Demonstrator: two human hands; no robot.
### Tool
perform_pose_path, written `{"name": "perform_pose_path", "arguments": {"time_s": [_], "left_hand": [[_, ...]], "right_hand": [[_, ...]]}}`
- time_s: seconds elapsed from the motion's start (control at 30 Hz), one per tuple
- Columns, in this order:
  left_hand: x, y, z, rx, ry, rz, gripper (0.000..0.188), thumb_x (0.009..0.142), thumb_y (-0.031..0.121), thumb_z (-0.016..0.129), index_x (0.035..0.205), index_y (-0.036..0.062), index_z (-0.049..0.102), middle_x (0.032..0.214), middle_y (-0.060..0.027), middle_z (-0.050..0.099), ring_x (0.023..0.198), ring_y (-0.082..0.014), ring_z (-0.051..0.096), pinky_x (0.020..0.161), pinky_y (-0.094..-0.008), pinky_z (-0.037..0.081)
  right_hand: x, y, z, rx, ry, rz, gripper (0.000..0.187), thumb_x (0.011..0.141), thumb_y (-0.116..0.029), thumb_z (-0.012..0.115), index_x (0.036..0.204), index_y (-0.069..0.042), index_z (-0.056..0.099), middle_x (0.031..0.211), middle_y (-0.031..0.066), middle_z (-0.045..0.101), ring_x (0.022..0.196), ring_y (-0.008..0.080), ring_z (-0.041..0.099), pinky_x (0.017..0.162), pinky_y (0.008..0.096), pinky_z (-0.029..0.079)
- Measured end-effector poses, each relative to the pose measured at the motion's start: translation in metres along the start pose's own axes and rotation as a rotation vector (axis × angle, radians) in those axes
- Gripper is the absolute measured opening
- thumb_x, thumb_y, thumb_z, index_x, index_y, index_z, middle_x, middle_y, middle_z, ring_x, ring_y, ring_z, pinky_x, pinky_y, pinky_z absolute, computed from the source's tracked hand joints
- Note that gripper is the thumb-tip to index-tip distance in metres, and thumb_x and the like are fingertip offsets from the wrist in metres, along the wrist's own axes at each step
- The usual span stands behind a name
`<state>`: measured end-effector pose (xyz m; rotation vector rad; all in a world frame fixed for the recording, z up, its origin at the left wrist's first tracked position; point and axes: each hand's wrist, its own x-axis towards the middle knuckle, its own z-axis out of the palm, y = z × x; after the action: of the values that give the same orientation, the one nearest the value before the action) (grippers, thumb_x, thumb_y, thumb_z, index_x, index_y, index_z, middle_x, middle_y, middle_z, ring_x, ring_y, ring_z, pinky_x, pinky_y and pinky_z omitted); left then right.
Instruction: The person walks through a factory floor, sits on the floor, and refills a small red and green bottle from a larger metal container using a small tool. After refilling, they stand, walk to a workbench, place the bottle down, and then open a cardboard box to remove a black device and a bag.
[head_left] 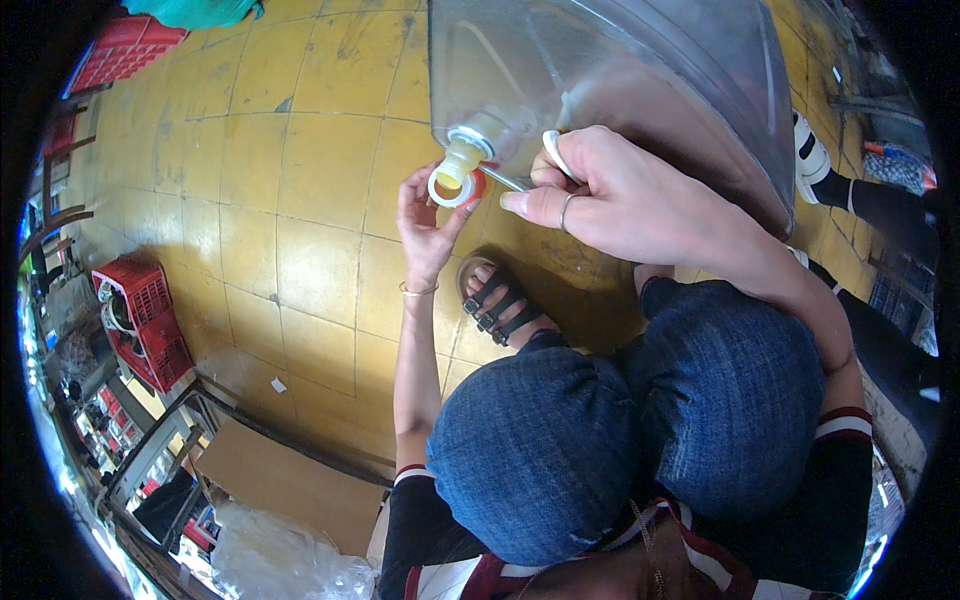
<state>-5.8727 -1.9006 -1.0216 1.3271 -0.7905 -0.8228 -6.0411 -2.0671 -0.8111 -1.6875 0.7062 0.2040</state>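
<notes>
A large clear plastic water jug (620, 80) is tilted over the yellow tiled floor, its white neck and yellowish spout (462, 158) pointing down and left. My left hand (425, 225) reaches up from below and holds a round white and orange cap (455, 190) under the spout. My right hand (610, 195), with a ring on one finger, grips the jug's white handle ring (552, 150) beside the neck. My knees in blue jeans fill the lower middle.
My sandalled foot (497, 300) rests on the yellow floor tiles (290, 200). Red plastic crates (145, 320) stand at the left and another (125, 50) at the upper left. A cardboard box (280, 480) lies at the lower left. Another person's leg and white shoe (812, 150) are at the right.
</notes>
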Motion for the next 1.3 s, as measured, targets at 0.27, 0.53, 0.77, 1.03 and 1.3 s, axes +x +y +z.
{"name": "perform_pose_path", "arguments": {"time_s": [0.27,0.53,0.77,1.03,1.3], "left_hand": [[-0.0004,-0.0012,-0.0024,0.033,-0.011,-0.019,0.065,0.075,-0.002,0.079,0.13,-0.0013,0.045,0.125,-0.0111,0.056,0.117,-0.0201,0.055,0.104,-0.0359,0.044],[-0.0004,-0.0048,-0.003,0.03,-0.01,0.0,0.064,0.075,-0.003,0.079,0.129,-0.0015,0.046,0.123,-0.0107,0.057,0.116,-0.0193,0.055,0.104,-0.0355,0.043],[-0.0003,-0.0034,-0.0026,0.017,-0.014,-0.021,0.065,0.075,-0.002,0.08,0.13,-0.001,0.045,0.124,-0.0107,0.057,0.117,-0.0199,0.055,0.104,-0.0357,0.043],[-0.0003,-0.0022,-0.0022,0.011,-0.019,-0.011,0.06,0.075,-0.005,0.078,0.126,-0.001,0.048,0.128,-0.0145,0.056,0.119,-0.0217,0.055,0.103,-0.037,0.046],[-0.0003,-0.0054,-0.0026,0.006,-0.011,-0.002,0.065,0.074,0.0,0.081,0.129,-0.0006,0.045,0.125,-0.0106,0.057,0.117,-0.0197,0.055,0.104,-0.0358,0.044]], "right_hand": [[-0.0002,-0.0019,0.0003,-0.027,-0.002,0.034,0.039,0.094,-0.025,0.063,0.066,-0.007,0.043,0.055,-0.0022,0.037,0.053,0.0066,0.035,0.048,0.0281,0.029],[-0.0001,-0.0005,0.0007,-0.03,0.004,0.021,0.039,0.094,-0.025,0.063,0.066,-0.007,0.044,0.056,-0.0019,0.038,0.053,0.0067,0.036,0.048,0.0287,0.03],[0.0,-0.0015,0.0006,-0.034,0.007,0.027,0.039,0.094,-0.026,0.063,0.066,-0.006,0.044,0.055,-0.0021,0.038,0.053,0.0067,0.036,0.047,0.0286,0.03],[-0.0004,-0.0028,-0.0004,-0.019,0.003,0.055,0.032,0.091,-0.024,0.063,0.073,0.002,0.057,0.057,0.0091,0.05,0.055,0.0149,0.049,0.054,0.0344,0.039],[-0.0001,-0.0019,0.0004,-0.024,0.007,0.034,0.039,0.094,-0.024,0.063,0.066,-0.007,0.043,0.056,-0.0025,0.038,0.054,0.0063,0.036,0.048,0.0284,0.03]]}}
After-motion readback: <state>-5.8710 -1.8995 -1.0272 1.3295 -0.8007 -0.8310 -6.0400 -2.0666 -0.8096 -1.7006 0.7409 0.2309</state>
